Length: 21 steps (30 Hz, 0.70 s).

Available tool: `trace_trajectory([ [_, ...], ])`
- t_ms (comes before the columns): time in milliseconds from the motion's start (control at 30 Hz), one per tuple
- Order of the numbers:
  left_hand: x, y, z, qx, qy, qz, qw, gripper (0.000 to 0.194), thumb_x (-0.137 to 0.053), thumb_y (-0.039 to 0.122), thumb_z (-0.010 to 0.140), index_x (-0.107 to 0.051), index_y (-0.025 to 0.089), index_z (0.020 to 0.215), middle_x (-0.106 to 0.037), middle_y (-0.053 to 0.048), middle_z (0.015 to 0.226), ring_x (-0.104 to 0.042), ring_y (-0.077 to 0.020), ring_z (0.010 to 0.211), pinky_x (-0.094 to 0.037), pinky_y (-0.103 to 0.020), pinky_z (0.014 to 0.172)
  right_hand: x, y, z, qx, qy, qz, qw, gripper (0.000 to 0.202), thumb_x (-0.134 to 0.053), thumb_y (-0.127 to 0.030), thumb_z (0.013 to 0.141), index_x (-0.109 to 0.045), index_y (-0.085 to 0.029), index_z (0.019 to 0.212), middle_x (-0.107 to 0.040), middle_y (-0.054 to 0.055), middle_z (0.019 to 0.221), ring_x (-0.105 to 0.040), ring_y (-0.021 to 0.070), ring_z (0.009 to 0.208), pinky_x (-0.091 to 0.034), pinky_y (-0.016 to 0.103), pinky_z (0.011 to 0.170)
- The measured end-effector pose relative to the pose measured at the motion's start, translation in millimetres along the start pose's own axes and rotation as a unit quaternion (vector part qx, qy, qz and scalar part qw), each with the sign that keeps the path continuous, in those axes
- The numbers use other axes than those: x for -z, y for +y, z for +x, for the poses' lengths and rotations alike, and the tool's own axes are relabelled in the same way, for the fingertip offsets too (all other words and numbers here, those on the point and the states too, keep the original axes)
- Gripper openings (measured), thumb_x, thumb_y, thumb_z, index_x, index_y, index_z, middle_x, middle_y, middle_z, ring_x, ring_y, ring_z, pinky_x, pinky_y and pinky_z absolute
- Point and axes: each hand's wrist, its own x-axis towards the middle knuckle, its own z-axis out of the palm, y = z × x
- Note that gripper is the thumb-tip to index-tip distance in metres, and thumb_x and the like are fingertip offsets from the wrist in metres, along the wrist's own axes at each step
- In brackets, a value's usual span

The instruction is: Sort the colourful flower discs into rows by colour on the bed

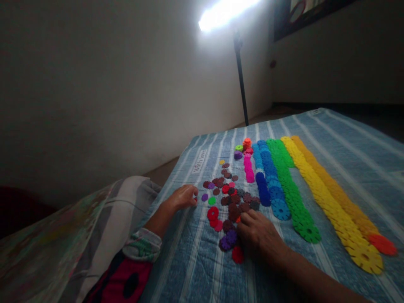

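Though lamplit, dim walls (pixel 110 84) beyond colorful discs (pixel 289 195) on striped blue cloth (pixel 356 147).

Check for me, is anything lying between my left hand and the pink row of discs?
Yes: loose discs on the cloth. A purple disc lies nearer your left hand, with brown discs farther toward the pink row. They lie low, so a raised hand could probably pass over.
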Motion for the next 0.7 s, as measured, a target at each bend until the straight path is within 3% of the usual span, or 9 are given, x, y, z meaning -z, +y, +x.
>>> trace_trajectory([
  [167, -9.7, -5, 0, 0.010, 0.003, -0.017, 1.000, 0.023, -0.064, 0.022, 0.064, -0.070, 0.021, 0.086, -0.068, 0.000, 0.079, -0.062, -0.0191, 0.080, -0.044, -0.025, 0.070, -2, 1, -1, 0.010, 0.002, -0.005, 1.000, 0.015, -0.062, -0.014, 0.086, -0.058, -0.019, 0.073, -0.056, 0.003, 0.076, -0.042, 0.0171, 0.072, -0.028, 0.032, 0.063],
  [433, -9.6, 3, -6, 0.007, 0.009, -0.024, 1.000, 0.017, -0.058, 0.021, 0.067, -0.070, 0.018, 0.079, -0.068, -0.001, 0.076, -0.061, -0.0178, 0.077, -0.042, -0.023, 0.065, -3, 1, -1, 0.004, 0.002, -0.001, 1.000, 0.015, -0.064, -0.014, 0.086, -0.059, -0.019, 0.073, -0.057, 0.002, 0.076, -0.043, 0.0173, 0.073, -0.029, 0.032, 0.064],
  [700, -12.6, 22, -22, -0.064, 0.013, -0.028, 0.997, 0.020, -0.059, 0.025, 0.068, -0.067, 0.021, 0.086, -0.066, -0.001, 0.084, -0.058, -0.0175, 0.080, -0.042, -0.025, 0.071, 1, 1, 1, 0.004, -0.015, -0.007, 1.000, 0.015, -0.062, -0.016, 0.088, -0.060, -0.019, 0.074, -0.057, 0.003, 0.076, -0.043, 0.0170, 0.072, -0.028, 0.032, 0.061],
])
